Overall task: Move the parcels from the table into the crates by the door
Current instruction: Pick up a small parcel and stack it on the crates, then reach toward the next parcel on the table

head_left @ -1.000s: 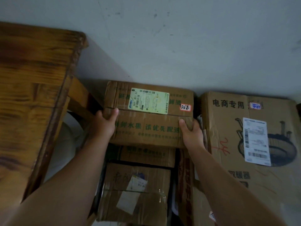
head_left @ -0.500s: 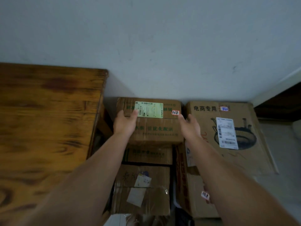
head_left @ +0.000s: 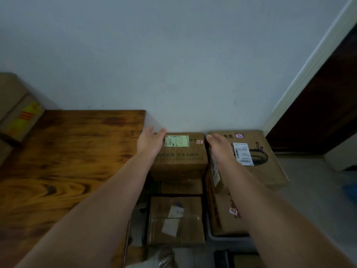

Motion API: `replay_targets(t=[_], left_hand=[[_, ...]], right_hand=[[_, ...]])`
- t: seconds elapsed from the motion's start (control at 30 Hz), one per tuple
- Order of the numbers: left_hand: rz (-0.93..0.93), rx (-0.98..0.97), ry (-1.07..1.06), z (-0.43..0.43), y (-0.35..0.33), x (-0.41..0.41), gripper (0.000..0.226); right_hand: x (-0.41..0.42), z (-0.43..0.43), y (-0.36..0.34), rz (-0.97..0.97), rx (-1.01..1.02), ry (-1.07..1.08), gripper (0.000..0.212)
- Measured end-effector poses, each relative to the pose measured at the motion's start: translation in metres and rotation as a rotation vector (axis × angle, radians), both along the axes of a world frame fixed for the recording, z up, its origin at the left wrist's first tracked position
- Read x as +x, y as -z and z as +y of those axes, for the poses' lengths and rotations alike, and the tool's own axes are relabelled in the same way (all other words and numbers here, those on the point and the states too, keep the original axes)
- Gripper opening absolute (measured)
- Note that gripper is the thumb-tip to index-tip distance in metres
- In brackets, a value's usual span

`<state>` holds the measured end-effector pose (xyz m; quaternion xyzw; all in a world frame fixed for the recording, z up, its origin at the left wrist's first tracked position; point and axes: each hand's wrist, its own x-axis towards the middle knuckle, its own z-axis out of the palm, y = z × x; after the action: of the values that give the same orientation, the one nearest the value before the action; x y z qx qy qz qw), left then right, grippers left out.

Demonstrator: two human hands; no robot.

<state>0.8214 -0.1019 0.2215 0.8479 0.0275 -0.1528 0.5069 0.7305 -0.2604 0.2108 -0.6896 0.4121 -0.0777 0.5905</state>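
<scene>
Hovering with fingers spread and empty, the left hand (head_left: 149,142) and right hand (head_left: 219,145) flank the brown cardboard parcel with a green label (head_left: 178,153), stacked beside the wooden table (head_left: 67,161); best to lift both hands straight clear without nudging it.

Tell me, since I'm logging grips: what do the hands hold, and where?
Nothing. The left hand and right hand are open either side of the green-labelled box.

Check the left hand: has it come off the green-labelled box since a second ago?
Yes. The left hand has let go and hangs open beside the green-labelled box, which stays against the wall.
</scene>
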Motion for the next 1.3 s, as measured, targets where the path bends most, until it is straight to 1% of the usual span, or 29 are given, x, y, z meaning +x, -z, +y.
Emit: replay_targets(t=[0.07, 0.13, 0.33, 0.53, 0.63, 0.77, 0.9, 1.0, 1.1, 1.3], left_hand=[[-0.004, -0.033, -0.013, 0.011, -0.012, -0.021, 0.06], [-0.024, -0.053, -0.027, 0.027, -0.025, -0.042, 0.059], [-0.109, -0.119, -0.1, 0.081, -0.07, -0.076, 0.057], [-0.187, -0.211, -0.15, 0.15, -0.098, -0.083, 0.056], [-0.187, -0.26, -0.166, 0.206, -0.107, -0.08, 0.055], [-0.216, -0.283, -0.224, 0.306, -0.115, -0.062, 0.053], [-0.208, -0.295, -0.288, 0.416, -0.128, -0.042, 0.053], [-0.226, -0.281, -0.337, 0.491, -0.139, -0.026, 0.052], [-0.242, -0.289, -0.377, 0.551, -0.138, -0.014, 0.052], [-0.232, -0.283, -0.458, 0.63, -0.125, 0.017, 0.051]], right_hand=[[-0.017, 0.012, -0.01, -0.037, 0.066, 0.018, 0.049], [-0.035, 0.027, -0.026, -0.073, 0.071, 0.007, 0.048], [-0.057, 0.073, -0.073, -0.141, -0.034, -0.111, 0.049], [-0.049, 0.135, -0.105, -0.193, -0.114, -0.194, 0.045], [-0.032, 0.19, -0.118, -0.247, -0.12, -0.253, 0.045], [-0.004, 0.289, -0.129, -0.323, -0.094, -0.328, 0.042], [0.02, 0.39, -0.132, -0.336, -0.005, -0.376, 0.03], [0.04, 0.457, -0.136, -0.343, 0.015, -0.401, 0.034], [0.058, 0.516, -0.137, -0.336, 0.026, -0.422, 0.043], [0.095, 0.591, -0.128, -0.296, 0.057, -0.44, 0.045]])
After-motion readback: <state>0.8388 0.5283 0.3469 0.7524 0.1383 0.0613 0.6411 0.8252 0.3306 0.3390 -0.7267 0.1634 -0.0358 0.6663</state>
